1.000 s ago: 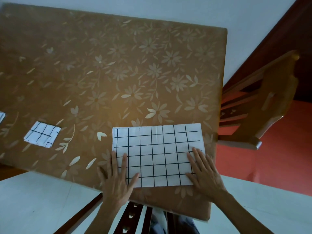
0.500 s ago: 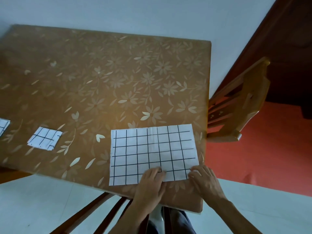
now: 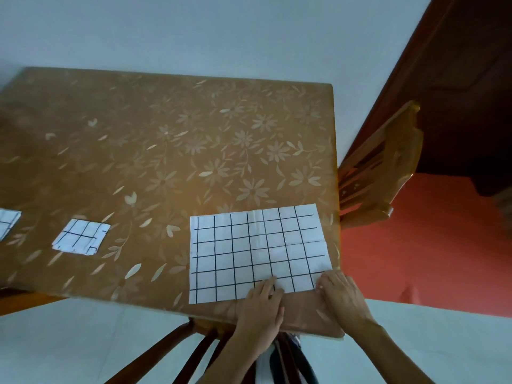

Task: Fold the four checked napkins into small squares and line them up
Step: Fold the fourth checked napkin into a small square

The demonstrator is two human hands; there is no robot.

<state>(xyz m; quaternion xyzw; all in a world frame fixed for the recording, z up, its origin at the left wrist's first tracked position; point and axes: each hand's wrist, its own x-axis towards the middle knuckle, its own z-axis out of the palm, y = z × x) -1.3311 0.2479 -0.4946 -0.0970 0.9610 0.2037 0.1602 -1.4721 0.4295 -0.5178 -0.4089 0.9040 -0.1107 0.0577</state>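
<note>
Checked napkin (image 3: 257, 253) spread flat on worktop (image 3: 166, 151), left hand (image 3: 261, 303) grip pinching near edge, right hand (image 3: 342, 297) grip pinching near-right corner, folded square (image 3: 81, 236) and second square (image 3: 8, 221) further left

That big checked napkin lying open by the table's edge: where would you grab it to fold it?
By its near edge, coming from the person's side. The open napkin lies flat with that edge nearest the front of the table, so it probably lifts easiest there; the left hand and right hand are at it.
</note>
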